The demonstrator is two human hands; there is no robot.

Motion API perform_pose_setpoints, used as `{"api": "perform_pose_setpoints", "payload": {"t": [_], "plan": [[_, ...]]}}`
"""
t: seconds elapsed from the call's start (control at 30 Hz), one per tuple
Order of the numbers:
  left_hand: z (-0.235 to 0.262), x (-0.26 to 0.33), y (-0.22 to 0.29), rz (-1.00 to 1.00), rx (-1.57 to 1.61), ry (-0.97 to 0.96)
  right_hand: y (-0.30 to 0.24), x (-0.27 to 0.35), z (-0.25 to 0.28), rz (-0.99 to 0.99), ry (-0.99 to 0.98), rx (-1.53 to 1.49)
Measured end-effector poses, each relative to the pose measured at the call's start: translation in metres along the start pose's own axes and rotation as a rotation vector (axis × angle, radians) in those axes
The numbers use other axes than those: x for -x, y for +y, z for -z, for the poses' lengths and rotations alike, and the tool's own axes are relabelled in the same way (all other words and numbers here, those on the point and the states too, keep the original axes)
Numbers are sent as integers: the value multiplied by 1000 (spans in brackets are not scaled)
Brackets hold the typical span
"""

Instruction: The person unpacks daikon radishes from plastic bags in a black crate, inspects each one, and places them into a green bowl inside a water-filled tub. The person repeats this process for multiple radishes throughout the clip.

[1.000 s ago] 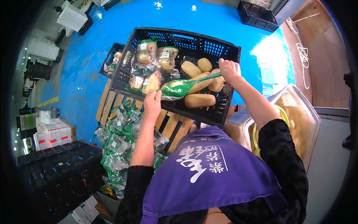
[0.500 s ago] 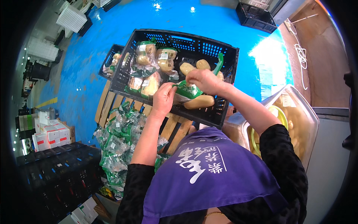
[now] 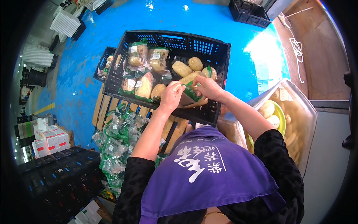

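My left hand [image 3: 172, 96] and my right hand [image 3: 207, 88] are both closed in a pinch on a clear plastic bag [image 3: 186, 100] with green print. They hold it near the front of a black plastic crate [image 3: 171, 34]. Pale lotus root segments lie in the crate around the bag, including a loose root [image 3: 182, 69] and a rounder root [image 3: 195, 63] beyond my hands. Left of them sit several bagged lotus roots [image 3: 157, 59] with white labels. My fingers partly cover the bag, and I cannot tell how much of a root is inside it.
A heap of green-and-clear bags [image 3: 115, 149] lies left of my apron, beside a wooden pallet [image 3: 100, 112]. At my right stands a metal tub [image 3: 311, 123] of roots in liquid, with a yellow-green basket [image 3: 280, 115]. A smaller black crate [image 3: 106, 52] is behind.
My right hand has drawn back toward me and the bag's green part has come between both hands. A loose root left of my left hand now shows. The view has shifted slightly.
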State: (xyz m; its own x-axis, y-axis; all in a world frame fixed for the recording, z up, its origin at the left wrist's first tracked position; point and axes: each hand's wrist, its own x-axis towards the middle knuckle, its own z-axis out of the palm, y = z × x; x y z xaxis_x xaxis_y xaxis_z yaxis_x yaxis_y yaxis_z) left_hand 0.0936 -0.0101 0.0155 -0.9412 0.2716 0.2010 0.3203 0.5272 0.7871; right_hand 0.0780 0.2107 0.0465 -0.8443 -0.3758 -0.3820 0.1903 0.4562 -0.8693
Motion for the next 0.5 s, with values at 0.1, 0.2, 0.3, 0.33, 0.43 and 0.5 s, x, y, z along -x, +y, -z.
{"api": "perform_pose_setpoints", "payload": {"t": [0.1, 0.2, 0.3, 0.33, 0.43, 0.5], "plan": [[-4, -1, -4, -20, -12, -11, 3, -5, -9, 45, 57, 32], [-3, -4, -6, -14, 7, -24, 23, -22, -9, 187, 4, 256], [-6, -2, -4, 43, -25, -44, 26, -24, -15, 227, -1, 558], [-5, -3, -4, 47, -31, -44, 25, -24, -17, 224, 14, 646], [-5, -5, -6, 37, -32, -85, 12, -25, -19, 95, -48, 689], [3, -10, -16, 9, -22, -159, 7, -29, -20, 60, -53, 697]]}}
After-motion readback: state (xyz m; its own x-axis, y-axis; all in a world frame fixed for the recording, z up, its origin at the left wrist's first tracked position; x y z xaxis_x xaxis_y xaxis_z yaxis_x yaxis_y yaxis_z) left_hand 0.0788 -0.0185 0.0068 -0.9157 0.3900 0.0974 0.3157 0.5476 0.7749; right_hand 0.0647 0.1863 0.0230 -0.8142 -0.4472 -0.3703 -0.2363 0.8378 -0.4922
